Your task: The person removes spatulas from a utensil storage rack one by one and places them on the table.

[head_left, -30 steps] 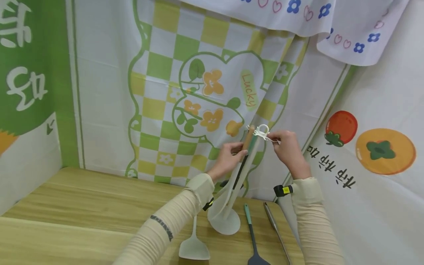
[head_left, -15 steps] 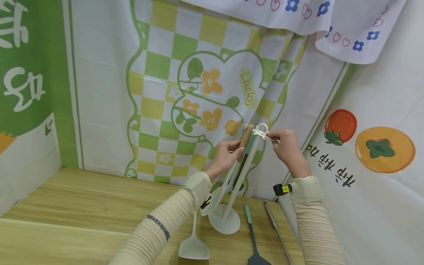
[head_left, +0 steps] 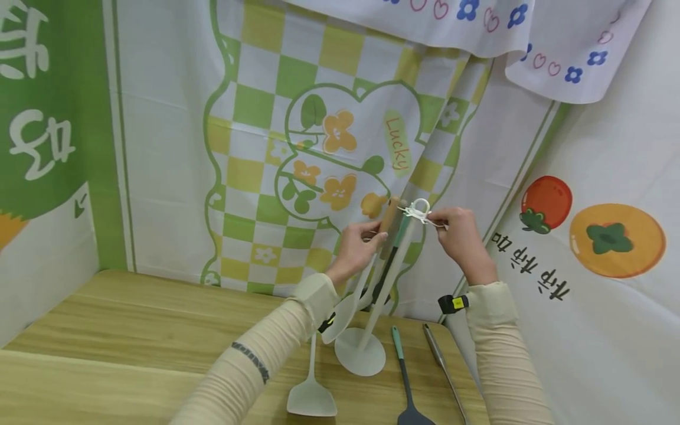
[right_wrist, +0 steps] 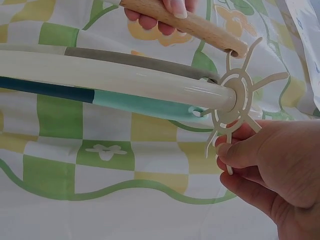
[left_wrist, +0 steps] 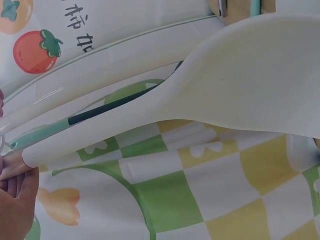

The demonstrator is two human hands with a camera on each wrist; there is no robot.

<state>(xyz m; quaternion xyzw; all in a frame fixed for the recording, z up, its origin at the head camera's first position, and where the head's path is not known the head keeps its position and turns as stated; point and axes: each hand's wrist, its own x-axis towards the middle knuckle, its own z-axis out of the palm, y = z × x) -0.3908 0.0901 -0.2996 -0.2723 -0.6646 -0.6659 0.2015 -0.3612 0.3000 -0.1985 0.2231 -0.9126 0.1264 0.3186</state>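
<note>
My left hand (head_left: 357, 249) pinches the wooden handle (right_wrist: 195, 25) of a white ladle (left_wrist: 240, 75); the handle's end is at a hook of the white rack's hook ring (right_wrist: 233, 100), but I cannot tell if it hangs there. My right hand (right_wrist: 280, 170) pinches one hook of that ring between thumb and fingers. The rack's pole (head_left: 390, 277) stands tilted in the head view above its round base (head_left: 360, 352). A teal-handled utensil (right_wrist: 145, 102) and a grey-handled one (right_wrist: 135, 62) hang from other hooks beside the pole.
On the wooden table (head_left: 159, 330) lie a pale spatula (head_left: 311, 396), a dark spatula with a green handle (head_left: 406, 378) and a metal-handled utensil (head_left: 443, 366). A checkered cloth (head_left: 255, 153) hangs behind the rack, and a white wall sheet (head_left: 600, 330) is at the right.
My left hand has shifted slightly left with the wooden handle, and the ladle's bowl has swung left off the front of the rack's base. The right hand keeps its pinch on the ring.
</note>
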